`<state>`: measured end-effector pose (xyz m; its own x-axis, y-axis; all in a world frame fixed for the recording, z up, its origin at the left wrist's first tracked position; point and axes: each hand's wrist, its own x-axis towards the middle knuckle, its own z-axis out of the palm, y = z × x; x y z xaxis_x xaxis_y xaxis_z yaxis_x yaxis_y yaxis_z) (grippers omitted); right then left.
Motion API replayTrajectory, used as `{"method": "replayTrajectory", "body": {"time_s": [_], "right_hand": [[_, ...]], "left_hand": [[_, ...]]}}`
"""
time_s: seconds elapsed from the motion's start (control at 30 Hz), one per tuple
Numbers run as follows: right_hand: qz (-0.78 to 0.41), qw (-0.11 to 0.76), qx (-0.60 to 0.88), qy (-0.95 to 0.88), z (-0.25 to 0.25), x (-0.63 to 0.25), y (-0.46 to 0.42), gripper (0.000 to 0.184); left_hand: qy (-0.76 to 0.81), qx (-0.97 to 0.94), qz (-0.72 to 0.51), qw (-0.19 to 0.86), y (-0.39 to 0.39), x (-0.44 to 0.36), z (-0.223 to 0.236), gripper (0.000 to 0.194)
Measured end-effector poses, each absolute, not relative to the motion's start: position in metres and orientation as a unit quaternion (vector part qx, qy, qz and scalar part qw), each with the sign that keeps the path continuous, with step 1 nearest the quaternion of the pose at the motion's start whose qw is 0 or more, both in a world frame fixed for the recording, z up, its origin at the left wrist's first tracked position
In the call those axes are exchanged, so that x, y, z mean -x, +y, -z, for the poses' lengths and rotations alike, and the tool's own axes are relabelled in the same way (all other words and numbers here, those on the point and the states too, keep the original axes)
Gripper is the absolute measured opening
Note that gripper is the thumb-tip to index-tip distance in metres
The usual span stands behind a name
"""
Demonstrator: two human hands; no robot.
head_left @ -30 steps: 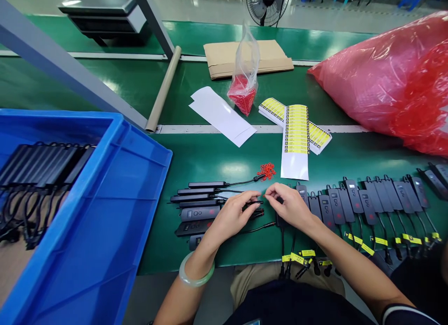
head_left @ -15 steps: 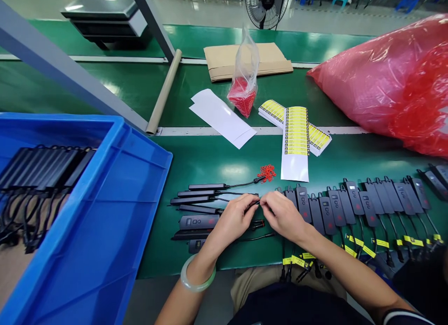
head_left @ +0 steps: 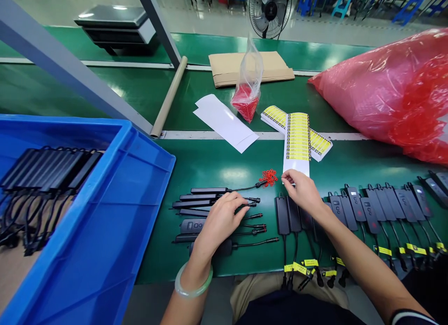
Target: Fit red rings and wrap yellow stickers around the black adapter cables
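Observation:
My left hand (head_left: 224, 220) lies over a row of black controllers, its thumb and fingers closed round a thin black cable (head_left: 252, 204) whose plug end sticks out past the fingertips. My right hand (head_left: 301, 192) is at the lower end of the yellow label sheet (head_left: 297, 138), fingertips pinched; anything between them is too small to make out. Just left of those fingertips is a small heap of red rings (head_left: 269, 177). One black controller (head_left: 209, 190) points its cable plug at the heap. Below my right hand, another black controller (head_left: 282, 216) has a yellow-tagged cable.
A blue crate (head_left: 150, 199) with black devices inside stands at the left. More controllers (head_left: 373, 214) line the right side. Behind are white sheets (head_left: 226, 122), a clear bag of red pieces (head_left: 247, 99), cardboard (head_left: 276, 66), a tube (head_left: 170, 96) and a large pink bag (head_left: 378, 82).
My hands, together at a cable end before, have parted. The right has moved up and right beside the red rings; the left has shifted slightly left and down.

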<state>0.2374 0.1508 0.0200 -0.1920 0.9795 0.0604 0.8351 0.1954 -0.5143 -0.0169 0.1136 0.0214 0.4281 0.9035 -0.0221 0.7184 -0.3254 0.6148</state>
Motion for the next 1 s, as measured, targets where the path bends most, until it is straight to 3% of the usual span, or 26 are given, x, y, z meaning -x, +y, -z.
{"method": "replayTrajectory", "body": {"time_s": [0.4,0.83,1.0], "right_hand": [[-0.123,0.111,0.621,-0.766,0.006,-0.231,0.17,0.013],[-0.067,0.068,0.608,-0.788,0.01,-0.224,0.168,0.017],[-0.032,0.049,0.615,-0.787,0.009,-0.222,0.172,0.023]], "left_hand": [[0.525,-0.837,-0.058,0.141,0.107,-0.008,-0.009,0.013],[0.507,-0.745,-0.239,0.362,0.108,-0.004,-0.008,0.014],[0.525,-0.722,-0.259,0.37,0.109,-0.005,-0.01,0.01]]}}
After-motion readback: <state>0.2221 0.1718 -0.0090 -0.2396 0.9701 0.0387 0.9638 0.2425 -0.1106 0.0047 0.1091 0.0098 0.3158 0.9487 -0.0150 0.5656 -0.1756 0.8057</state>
